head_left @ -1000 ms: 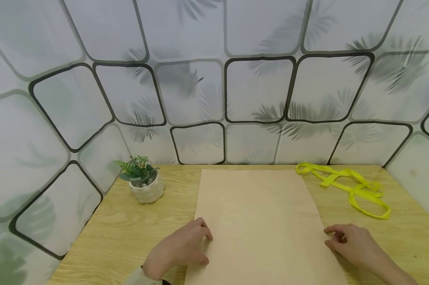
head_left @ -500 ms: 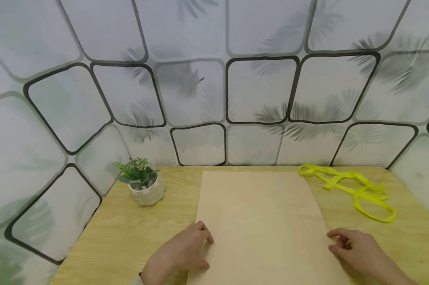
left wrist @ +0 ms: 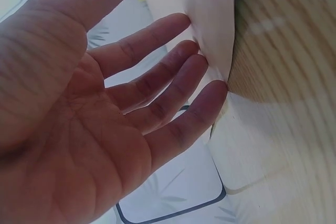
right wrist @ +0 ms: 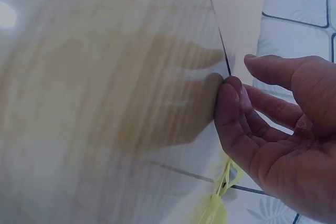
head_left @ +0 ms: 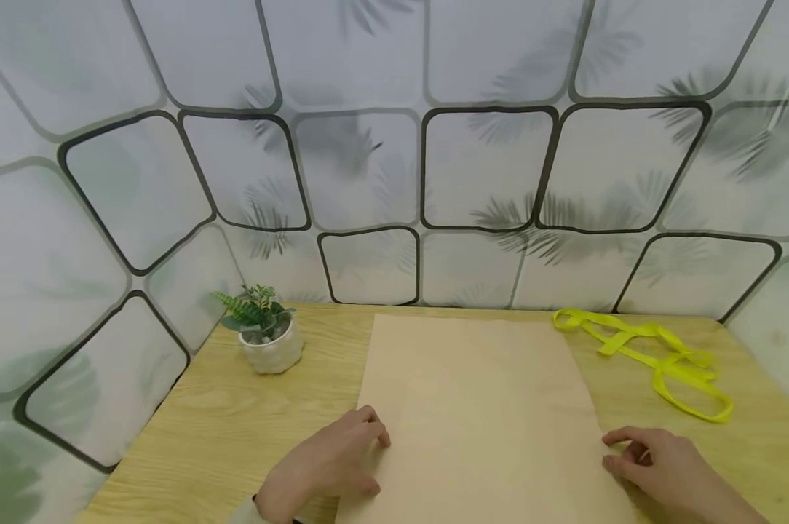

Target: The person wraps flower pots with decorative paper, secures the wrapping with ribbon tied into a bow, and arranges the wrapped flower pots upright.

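A large sheet of plain tan paper point(head_left: 480, 407) lies flat on the wooden table, its near end cut off by the bottom of the head view. My left hand point(head_left: 332, 462) rests on its left edge, fingertips and thumb spread apart on the paper. In the left wrist view the fingers point(left wrist: 173, 85) are loosely bent, their tips touching the sheet near its border. At the right edge is my right hand point(head_left: 663, 466). The right wrist view shows its bent fingers point(right wrist: 228, 108) right at the paper's edge, with the thumb held apart from them.
A tangled yellow ribbon point(head_left: 643, 356) lies at the back right of the table point(head_left: 237, 437). At the back left stands a small white pot with a green plant point(head_left: 270, 342). Patterned fabric or paper walls point(head_left: 368, 175) enclose the table behind and at both sides.
The head view shifts slightly. Both hands stay at the sheet's two side edges, and the paper keeps its place on the table.
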A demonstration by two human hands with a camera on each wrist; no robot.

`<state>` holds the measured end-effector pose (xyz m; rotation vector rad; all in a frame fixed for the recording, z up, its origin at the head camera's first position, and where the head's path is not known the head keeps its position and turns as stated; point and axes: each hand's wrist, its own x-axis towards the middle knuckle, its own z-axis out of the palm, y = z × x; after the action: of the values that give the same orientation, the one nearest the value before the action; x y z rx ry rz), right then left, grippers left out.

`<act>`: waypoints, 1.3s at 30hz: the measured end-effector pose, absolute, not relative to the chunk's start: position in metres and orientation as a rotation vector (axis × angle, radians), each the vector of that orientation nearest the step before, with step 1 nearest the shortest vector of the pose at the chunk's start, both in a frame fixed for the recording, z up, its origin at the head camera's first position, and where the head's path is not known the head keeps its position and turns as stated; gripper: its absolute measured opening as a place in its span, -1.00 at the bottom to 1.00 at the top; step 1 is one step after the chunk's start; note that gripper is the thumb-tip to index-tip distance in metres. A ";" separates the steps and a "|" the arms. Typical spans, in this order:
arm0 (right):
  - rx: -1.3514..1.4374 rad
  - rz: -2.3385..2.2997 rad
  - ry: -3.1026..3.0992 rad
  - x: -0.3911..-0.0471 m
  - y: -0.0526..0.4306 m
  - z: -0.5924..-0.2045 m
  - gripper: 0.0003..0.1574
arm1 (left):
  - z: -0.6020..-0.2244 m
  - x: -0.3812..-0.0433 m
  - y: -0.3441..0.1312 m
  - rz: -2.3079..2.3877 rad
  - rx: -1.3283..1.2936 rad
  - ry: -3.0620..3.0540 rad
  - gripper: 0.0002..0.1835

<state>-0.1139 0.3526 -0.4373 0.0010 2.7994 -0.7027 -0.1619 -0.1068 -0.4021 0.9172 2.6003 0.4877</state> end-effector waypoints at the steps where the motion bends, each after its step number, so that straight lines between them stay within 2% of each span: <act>1: -0.015 -0.695 2.804 -0.115 0.354 -0.435 -0.57 | -0.402 -0.162 -0.106 0.487 0.912 2.599 -0.56; 10: -0.232 -0.636 2.897 -0.122 0.363 -0.429 -0.59 | -0.401 -0.159 -0.101 0.502 0.878 2.598 -0.55; 19: -0.187 -0.572 2.927 -0.122 0.361 -0.428 -0.64 | -0.398 -0.160 -0.096 0.466 0.861 2.600 -0.54; 25: -0.171 -0.691 2.885 -0.109 0.353 -0.430 -0.59 | -0.400 -0.158 -0.096 0.460 0.858 2.589 -0.53; 32: -0.525 -0.730 2.718 -0.102 0.346 -0.437 -0.47 | -0.402 -0.156 -0.097 0.465 0.857 2.597 -0.53; 39: -0.828 -0.467 2.764 -0.098 0.343 -0.445 -0.45 | -0.403 -0.156 -0.097 0.488 0.855 2.601 -0.55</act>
<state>-0.0977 0.3433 -0.4454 -0.8277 2.7638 -0.4675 -0.1561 -0.0975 -0.4032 0.8550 2.6010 0.4879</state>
